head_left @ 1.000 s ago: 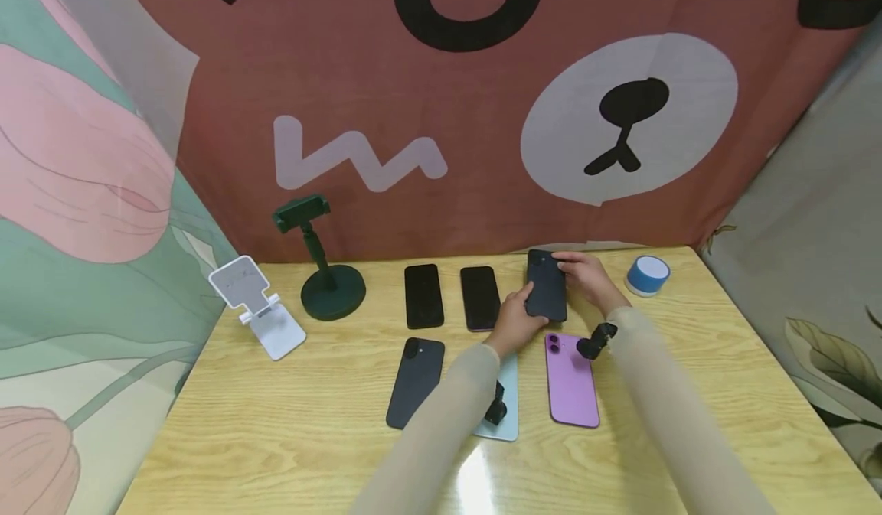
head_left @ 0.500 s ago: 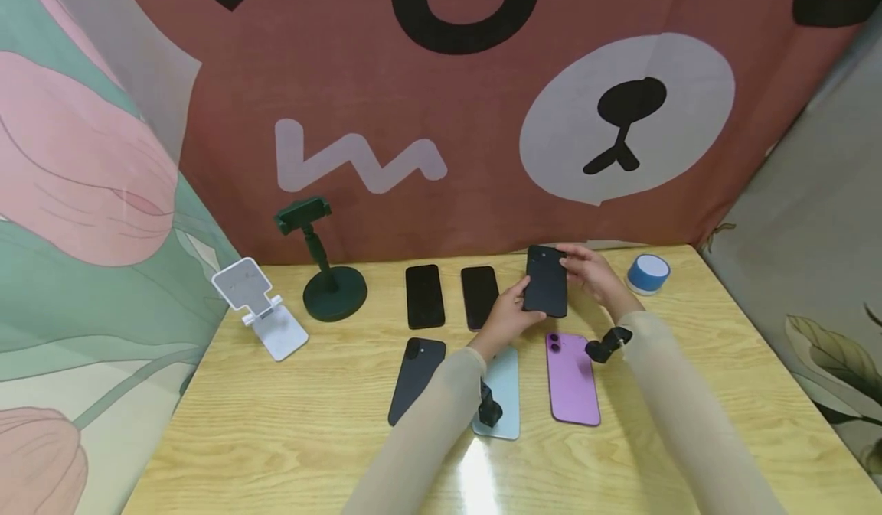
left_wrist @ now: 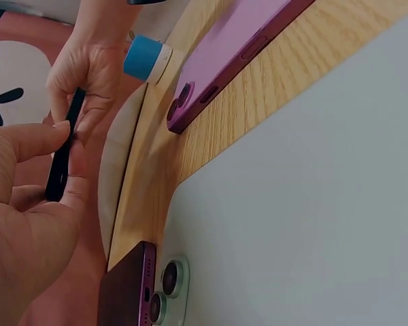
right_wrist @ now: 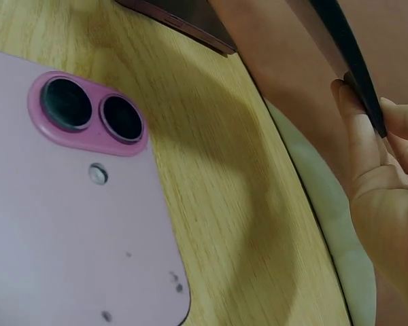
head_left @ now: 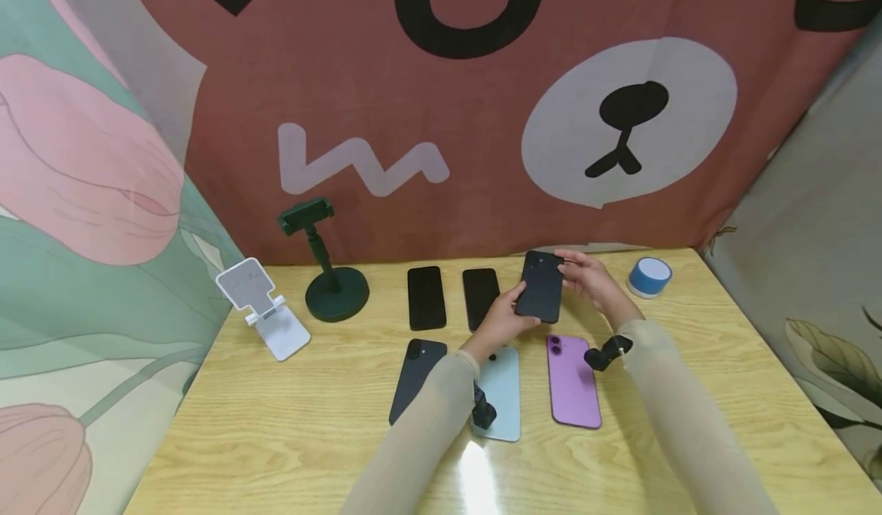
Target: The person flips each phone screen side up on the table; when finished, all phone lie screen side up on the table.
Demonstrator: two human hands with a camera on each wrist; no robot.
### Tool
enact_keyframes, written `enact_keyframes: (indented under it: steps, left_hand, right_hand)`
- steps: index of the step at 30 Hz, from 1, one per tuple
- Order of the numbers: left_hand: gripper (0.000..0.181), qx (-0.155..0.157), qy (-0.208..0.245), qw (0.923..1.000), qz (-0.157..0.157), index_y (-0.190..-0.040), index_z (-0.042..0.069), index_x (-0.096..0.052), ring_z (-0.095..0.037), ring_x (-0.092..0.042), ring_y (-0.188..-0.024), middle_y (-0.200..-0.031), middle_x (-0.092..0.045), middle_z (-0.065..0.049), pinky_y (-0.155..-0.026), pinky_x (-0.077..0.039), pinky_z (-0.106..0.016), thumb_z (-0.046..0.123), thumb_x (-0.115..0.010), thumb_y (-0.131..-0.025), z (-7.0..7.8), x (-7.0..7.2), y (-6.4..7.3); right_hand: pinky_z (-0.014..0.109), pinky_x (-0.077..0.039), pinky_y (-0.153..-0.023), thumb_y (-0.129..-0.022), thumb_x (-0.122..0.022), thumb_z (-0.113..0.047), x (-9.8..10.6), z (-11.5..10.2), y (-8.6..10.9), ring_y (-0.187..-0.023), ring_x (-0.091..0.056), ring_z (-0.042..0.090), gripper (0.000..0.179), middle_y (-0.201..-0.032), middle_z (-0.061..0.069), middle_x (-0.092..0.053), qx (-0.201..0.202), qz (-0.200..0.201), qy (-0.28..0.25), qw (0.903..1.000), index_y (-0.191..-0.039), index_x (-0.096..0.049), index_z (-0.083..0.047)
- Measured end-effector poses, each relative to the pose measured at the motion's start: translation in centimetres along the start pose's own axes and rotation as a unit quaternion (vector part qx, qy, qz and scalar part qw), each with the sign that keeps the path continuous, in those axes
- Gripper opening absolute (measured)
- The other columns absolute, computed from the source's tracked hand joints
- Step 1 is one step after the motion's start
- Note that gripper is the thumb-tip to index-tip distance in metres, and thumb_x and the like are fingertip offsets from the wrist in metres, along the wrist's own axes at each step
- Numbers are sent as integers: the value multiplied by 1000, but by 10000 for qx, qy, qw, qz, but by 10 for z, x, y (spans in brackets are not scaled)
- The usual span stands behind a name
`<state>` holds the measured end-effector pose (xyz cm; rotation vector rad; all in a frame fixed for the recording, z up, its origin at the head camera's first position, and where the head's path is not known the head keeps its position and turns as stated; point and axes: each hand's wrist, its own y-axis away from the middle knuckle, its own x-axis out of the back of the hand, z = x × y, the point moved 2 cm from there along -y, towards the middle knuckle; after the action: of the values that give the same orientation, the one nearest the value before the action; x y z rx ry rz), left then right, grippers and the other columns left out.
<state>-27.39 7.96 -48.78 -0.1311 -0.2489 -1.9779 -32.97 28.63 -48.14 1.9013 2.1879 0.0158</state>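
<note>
Both hands hold a dark smartphone (head_left: 540, 291), back side up with its camera at the top left, raised over the far part of the table. My left hand (head_left: 501, 319) pinches its lower left edge, thumb on one face and fingers on the other. At the upper right edge, my right hand (head_left: 594, 283) pinches the phone between thumb and fingers. The left wrist view shows the phone (left_wrist: 62, 153) edge-on between the two hands. Below lie a pink phone (head_left: 574, 383) and a pale blue phone (head_left: 507, 385), the latter partly behind the left wrist.
Two black-screened phones (head_left: 426, 298) lie left of the held one, and a dark grey phone (head_left: 416, 373) lies nearer. Further left stand a green clamp stand (head_left: 335, 294) and a white folding phone stand (head_left: 281, 333). A blue-and-white round object (head_left: 649, 276) sits at the far right.
The held phone has shifted slightly left, its lower end swinging left so that it now slants. The left forearm has moved a little left, uncovering more of the pale blue phone.
</note>
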Motion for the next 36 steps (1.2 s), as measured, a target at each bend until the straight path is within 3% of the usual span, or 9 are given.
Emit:
enact_keyframes:
  steps: [1,5,13,19,21,29,36]
  left_hand:
    - [78,-6,-59,10000,10,-148,17,-33,-17,-56,-106,-144,-42,-10,-75,-49,-28,7,-73,-82,0,0,0]
    - [80,76,-312,9994,97,-149,19,-32,-24,-42,-127,-149,-34,-12,-91,-45,-32,13,-75,-81,1,0,1]
    - [87,348,-614,9975,98,-151,21,-26,-28,-36,-130,-148,-27,-16,-102,-37,-41,28,-76,-80,7,-1,3]
    - [95,454,-828,9953,202,-152,21,-20,-29,-37,-129,-147,-24,-17,-101,-37,-44,35,-77,-78,6,0,3]
    - [98,439,-931,9945,211,-153,22,-18,-30,-39,-126,-147,-22,-18,-100,-39,-45,36,-77,-77,6,0,3]
    - [104,266,-1267,9914,205,-153,26,-13,-29,-40,-125,-149,-14,-22,-97,-41,-44,38,-80,-74,5,-3,4]
    - [99,303,-1432,9888,300,-152,33,-16,-27,-50,-109,-142,-23,-18,-89,-45,-41,42,-77,-75,6,-5,5]
  right_hand:
    - [18,-51,-69,-97,-48,-4,0,0,0,-82,-59,4,52,-135,10,-38,1,-27,-12,10000,-145,-28,2]
    - [20,-52,-70,-97,-48,-3,-1,-1,2,-83,-63,7,54,-109,0,-55,52,-98,-159,9998,-146,-25,4]
    - [22,-52,-72,-98,-47,-3,-3,-1,5,-72,-57,5,51,-84,-3,-55,104,-94,-316,9994,-145,-29,3]
    - [23,-53,-75,-99,-40,0,-9,-1,5,-88,-65,8,50,-99,-4,-66,263,-302,-636,9972,-146,-23,6]
    - [22,-53,-74,-99,-40,1,-10,-1,5,-85,-65,8,50,-98,-3,-66,290,-293,-684,9968,-146,-24,7]
    - [24,-52,-78,-99,-39,2,-17,-9,13,-90,-65,11,41,-102,1,-66,311,-437,-717,9960,-140,-38,1]
    - [24,-53,-77,-99,-40,1,-17,-9,15,-92,-66,13,32,-106,3,-67,359,-499,-928,9938,-117,-59,-17]
